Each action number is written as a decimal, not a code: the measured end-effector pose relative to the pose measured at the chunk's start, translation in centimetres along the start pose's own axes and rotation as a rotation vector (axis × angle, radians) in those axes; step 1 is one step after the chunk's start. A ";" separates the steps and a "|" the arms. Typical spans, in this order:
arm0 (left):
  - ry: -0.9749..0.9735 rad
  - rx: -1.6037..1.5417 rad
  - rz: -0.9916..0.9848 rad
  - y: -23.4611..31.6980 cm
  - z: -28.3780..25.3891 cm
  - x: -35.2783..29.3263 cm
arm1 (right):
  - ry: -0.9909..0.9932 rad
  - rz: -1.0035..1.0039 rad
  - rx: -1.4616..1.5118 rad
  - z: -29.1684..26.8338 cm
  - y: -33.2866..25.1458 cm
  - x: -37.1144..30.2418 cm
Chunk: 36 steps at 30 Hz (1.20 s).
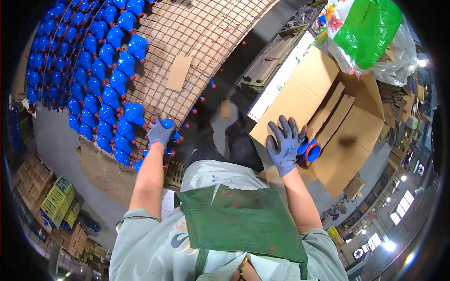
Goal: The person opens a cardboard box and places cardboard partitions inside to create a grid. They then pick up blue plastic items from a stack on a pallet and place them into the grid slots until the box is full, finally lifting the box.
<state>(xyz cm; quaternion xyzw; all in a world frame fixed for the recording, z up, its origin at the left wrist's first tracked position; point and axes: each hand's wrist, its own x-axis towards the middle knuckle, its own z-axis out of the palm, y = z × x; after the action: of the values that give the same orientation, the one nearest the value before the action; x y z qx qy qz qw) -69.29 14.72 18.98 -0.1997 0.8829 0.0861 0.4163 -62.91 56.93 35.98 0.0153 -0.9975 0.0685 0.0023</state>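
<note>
My left hand [160,134], in a grey glove, is at the near edge of a wire mesh rack [206,28]. Its fingers are closed around a glossy blue bulb-shaped piece [167,123]. Similar blue bulbs [134,113] with red necks stand in rows to its left. My right hand [284,146], gloved too, has its fingers spread over the near left side of an open cardboard box [349,161]. Against its thumb side are two blue pieces with red rims [313,152], inside the box. Cardboard dividers [335,119] stand in the box beyond them.
A loose cardboard piece [179,73] lies on the mesh. Green and clear plastic bags [370,35] hang over the box's far side. Another cardboard scrap [225,108] is on the floor ahead of my legs. Yellow crates [57,201] and stacked cartons stand at far left.
</note>
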 end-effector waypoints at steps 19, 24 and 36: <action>-0.163 -0.696 1.650 22.7 -9.0 -28.0 | -0.230 0.520 2.023 -9.4 3.8 -7.2; -0.049 -0.029 2.358 33.0 -4.8 -37.1 | 0.003 0.433 2.235 -15.7 10.0 -12.0; 0.342 0.903 1.465 42.2 5.0 -27.6 | -0.113 0.495 0.194 -6.5 19.7 -15.9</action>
<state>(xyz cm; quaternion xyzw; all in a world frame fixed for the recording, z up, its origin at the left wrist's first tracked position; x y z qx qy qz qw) -67.89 62.23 36.42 0.5910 0.7891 -0.0570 0.1574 -47.60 77.83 39.65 -0.2252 -0.9582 0.1614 -0.0714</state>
